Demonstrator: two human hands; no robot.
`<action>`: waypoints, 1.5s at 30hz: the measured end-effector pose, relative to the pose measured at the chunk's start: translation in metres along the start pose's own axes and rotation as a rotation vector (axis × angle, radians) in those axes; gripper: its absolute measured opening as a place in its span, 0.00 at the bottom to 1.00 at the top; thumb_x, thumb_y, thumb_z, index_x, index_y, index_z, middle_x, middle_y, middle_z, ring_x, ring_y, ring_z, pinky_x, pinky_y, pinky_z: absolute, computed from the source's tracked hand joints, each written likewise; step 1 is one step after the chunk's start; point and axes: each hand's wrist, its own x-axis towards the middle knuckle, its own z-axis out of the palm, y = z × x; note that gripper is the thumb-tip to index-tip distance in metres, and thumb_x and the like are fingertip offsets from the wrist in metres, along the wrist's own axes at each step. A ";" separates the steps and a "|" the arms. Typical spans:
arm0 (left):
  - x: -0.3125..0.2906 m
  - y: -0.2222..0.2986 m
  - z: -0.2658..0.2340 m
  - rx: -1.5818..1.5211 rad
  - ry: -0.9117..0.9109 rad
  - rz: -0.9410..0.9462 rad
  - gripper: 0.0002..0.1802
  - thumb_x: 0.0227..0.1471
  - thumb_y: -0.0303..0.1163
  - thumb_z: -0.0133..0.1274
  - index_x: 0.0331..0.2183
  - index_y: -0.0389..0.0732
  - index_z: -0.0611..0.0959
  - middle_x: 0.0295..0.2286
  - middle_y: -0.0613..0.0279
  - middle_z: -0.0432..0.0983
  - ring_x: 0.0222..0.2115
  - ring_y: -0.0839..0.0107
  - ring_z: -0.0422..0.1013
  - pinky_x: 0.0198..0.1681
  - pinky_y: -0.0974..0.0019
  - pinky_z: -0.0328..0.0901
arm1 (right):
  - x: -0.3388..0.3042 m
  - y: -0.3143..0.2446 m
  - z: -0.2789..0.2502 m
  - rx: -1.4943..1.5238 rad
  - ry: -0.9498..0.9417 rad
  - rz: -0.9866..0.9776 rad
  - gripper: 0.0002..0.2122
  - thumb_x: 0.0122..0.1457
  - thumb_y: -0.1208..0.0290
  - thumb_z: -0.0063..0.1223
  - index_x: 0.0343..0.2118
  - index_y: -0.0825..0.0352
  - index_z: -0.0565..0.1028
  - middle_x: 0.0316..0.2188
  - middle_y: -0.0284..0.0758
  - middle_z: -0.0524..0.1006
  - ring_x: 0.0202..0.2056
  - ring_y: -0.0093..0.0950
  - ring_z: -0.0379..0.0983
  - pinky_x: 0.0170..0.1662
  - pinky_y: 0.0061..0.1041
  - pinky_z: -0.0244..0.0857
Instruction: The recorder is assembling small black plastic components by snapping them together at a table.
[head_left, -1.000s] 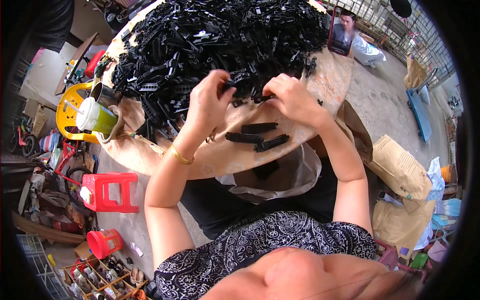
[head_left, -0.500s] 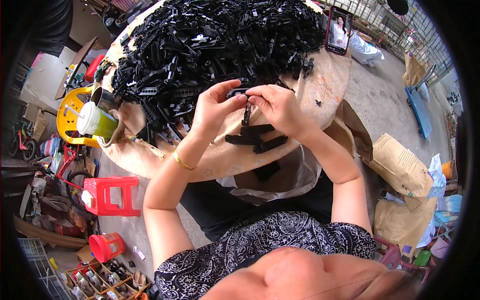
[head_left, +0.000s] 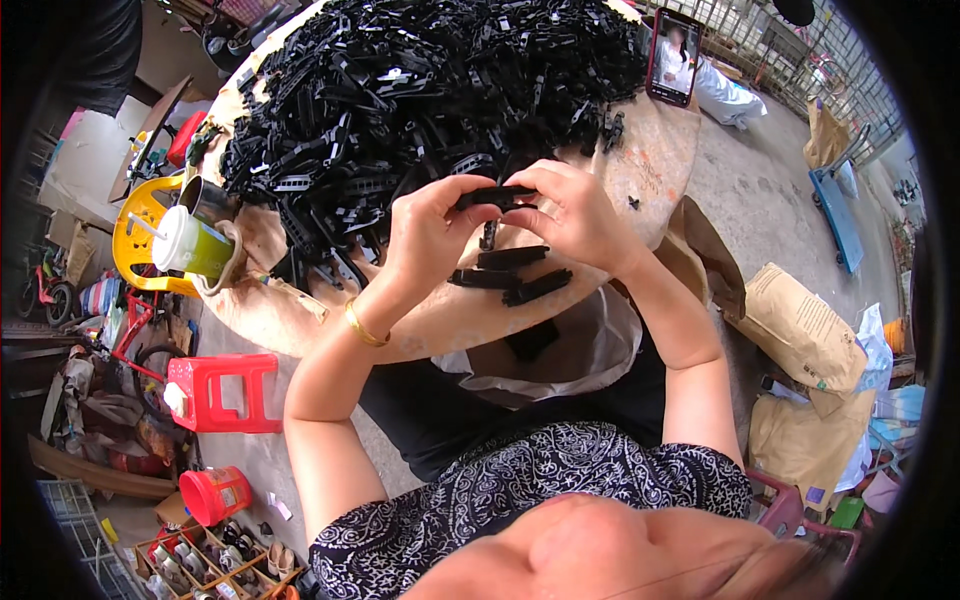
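Between my two hands, over the near edge of the round table, is a short black plastic strip (head_left: 497, 197). My left hand (head_left: 432, 222) pinches its left end between thumb and fingers. The right end is gripped by my right hand (head_left: 568, 215) in the same way. Just below the hands, several black plastic pieces (head_left: 512, 258) lie side by side on the table cover. Beyond them rises a large heap of loose black plastic parts (head_left: 420, 90). The exact shape of the held piece is partly hidden by my fingers.
A phone (head_left: 674, 56) stands at the table's right edge. On the left, a lidded drink cup (head_left: 195, 242) sits beside a yellow chair (head_left: 135, 235). An open white sack (head_left: 590, 350) hangs below the table's edge. A red stool (head_left: 225, 392) and paper sacks (head_left: 800, 330) are on the floor.
The black strip has turned from mostly hidden to lying level between my hands. My hands have shifted slightly, with the fingers now spread along its length.
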 end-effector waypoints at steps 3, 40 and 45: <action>-0.002 -0.001 -0.002 0.002 -0.010 0.010 0.15 0.43 0.20 0.62 0.37 0.36 0.82 0.24 0.61 0.80 0.22 0.83 0.71 0.25 0.78 0.65 | 0.000 -0.003 0.002 -0.063 0.040 -0.066 0.14 0.46 0.71 0.64 0.35 0.69 0.74 0.27 0.39 0.74 0.28 0.37 0.73 0.31 0.31 0.67; 0.027 -0.019 0.007 0.208 0.056 -0.099 0.06 0.48 0.22 0.52 0.33 0.34 0.76 0.25 0.55 0.76 0.28 0.66 0.76 0.33 0.68 0.71 | 0.002 0.023 0.008 0.079 0.075 -0.004 0.08 0.57 0.76 0.51 0.39 0.69 0.75 0.29 0.40 0.76 0.32 0.37 0.73 0.35 0.29 0.67; 0.021 -0.020 0.007 -0.118 -0.059 -0.270 0.04 0.54 0.22 0.49 0.33 0.31 0.74 0.26 0.60 0.75 0.28 0.76 0.75 0.33 0.73 0.72 | 0.003 0.020 0.013 0.173 0.123 0.086 0.10 0.57 0.78 0.51 0.42 0.70 0.75 0.32 0.41 0.78 0.31 0.31 0.76 0.35 0.25 0.69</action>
